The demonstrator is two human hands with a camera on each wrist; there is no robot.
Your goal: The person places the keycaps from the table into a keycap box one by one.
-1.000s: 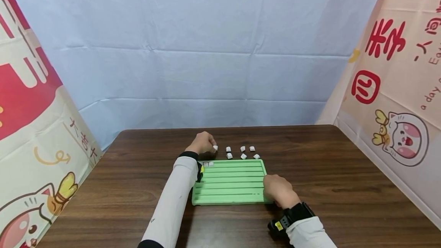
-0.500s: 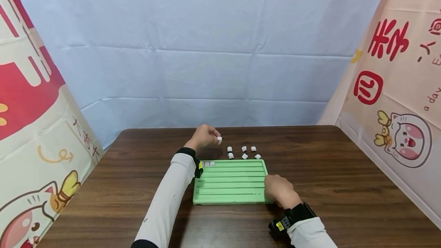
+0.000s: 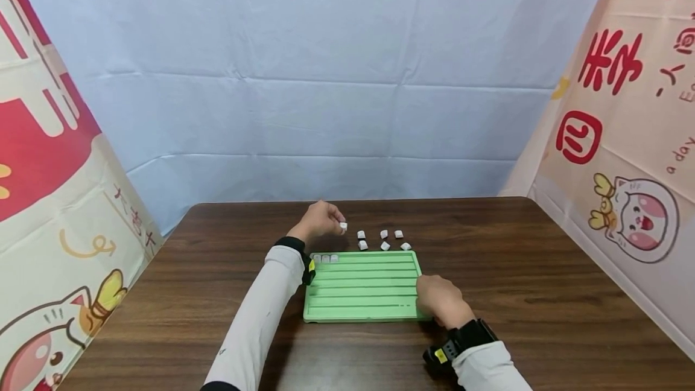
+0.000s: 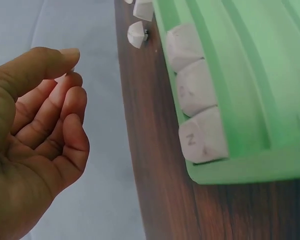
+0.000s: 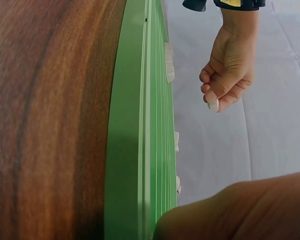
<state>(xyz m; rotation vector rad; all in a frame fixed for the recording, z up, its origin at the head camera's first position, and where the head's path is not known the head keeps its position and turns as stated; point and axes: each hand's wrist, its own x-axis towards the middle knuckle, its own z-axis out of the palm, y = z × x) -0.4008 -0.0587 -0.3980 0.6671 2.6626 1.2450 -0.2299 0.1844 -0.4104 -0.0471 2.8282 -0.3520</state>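
My left hand [image 3: 319,221] pinches a white keycap [image 3: 343,226] between thumb and fingertips, above the table behind the green ridged tray [image 3: 361,292]. In the left wrist view the fingers of the left hand [image 4: 45,110] mostly hide that keycap; the right wrist view shows the keycap [image 5: 213,105] at the fingertips. Three white keycaps [image 4: 196,87] sit side by side in the tray's far-left groove, the end one bearing a letter. My right hand [image 3: 442,301] grips the tray's right edge, its fingertips hidden.
Several loose white keycaps [image 3: 385,246] lie in two rough rows just behind the tray. The brown wooden table [image 3: 190,294] extends on every side of it. A pale cloth [image 3: 326,107] hangs behind the table, with printed cloths at both sides.
My left hand lifted the keycap up and to the right from the table, then lowered it slightly. The right hand and tray stayed in place.
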